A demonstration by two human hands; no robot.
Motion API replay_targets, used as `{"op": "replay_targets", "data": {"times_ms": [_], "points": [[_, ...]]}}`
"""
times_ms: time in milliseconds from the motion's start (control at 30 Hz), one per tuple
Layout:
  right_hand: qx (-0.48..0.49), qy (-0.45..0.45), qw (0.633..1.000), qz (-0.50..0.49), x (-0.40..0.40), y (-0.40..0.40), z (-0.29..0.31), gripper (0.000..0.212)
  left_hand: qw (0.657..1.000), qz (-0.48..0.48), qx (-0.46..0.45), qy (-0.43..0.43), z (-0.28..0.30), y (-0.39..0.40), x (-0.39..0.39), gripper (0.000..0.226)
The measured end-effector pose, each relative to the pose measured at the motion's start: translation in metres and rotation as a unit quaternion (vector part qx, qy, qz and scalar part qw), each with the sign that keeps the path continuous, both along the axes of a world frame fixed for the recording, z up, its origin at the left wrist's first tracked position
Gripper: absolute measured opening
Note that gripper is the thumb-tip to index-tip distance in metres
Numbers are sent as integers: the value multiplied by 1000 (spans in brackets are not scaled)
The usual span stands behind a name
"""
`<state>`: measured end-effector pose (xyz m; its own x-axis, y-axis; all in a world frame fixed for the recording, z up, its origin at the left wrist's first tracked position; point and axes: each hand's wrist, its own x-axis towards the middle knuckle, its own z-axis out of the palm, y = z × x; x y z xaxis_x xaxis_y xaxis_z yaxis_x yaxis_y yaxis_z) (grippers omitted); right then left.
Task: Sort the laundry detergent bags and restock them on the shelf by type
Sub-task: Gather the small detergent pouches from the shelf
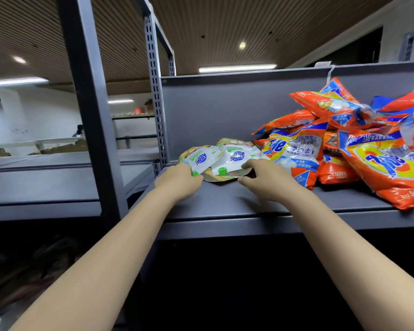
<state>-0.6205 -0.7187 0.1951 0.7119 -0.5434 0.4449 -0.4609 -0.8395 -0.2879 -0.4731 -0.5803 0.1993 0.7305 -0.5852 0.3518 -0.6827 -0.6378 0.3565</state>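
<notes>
Two white detergent bags with green and blue print lie side by side on the grey shelf (225, 204), near its back left corner. My left hand (179, 181) grips the near edge of the left white bag (202, 158). My right hand (265, 179) holds the near right edge of the right white bag (232, 158), thumb below and fingers on top. A yellowish bag (219, 179) shows beneath the white ones. To the right a heap of orange detergent bags (359, 149) fills the shelf, its nearest bag touching the right white bag.
A grey back panel (225, 108) closes the shelf behind the bags. A perforated upright post (154, 91) stands at the shelf's left end, with a thicker post (91, 103) nearer me. A lower grey shelf (46, 185) extends to the left.
</notes>
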Motion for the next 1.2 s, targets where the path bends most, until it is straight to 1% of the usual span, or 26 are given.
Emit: {"op": "replay_targets", "data": {"times_ms": [133,200,300,433,600,733,900,1000,1200], "points": [[-30,-22,999,-1,-16,34,-4,43,997,-44,-61,-17,1,34,-34,28],[-35,-17,999,4,-22,53,-5,43,994,-78,-80,-3,1,55,-46,29],[-36,-8,999,15,-30,81,-5,44,992,-110,-65,15,3,93,-58,34],[-15,-11,999,38,-37,126,-7,42,993,-113,-26,12,3,150,-62,34],[23,-9,997,77,-27,197,-18,44,996,-83,45,5,-12,234,-45,33],[55,9,993,107,-1,260,-37,48,994,-53,94,22,-32,306,-16,32],[78,49,988,125,48,333,-73,44,987,2,147,64,-67,399,33,43],[96,74,983,139,80,371,-95,42,981,20,165,103,-86,450,59,45],[147,126,971,139,136,424,-132,41,972,78,179,135,-124,516,111,45]]}}
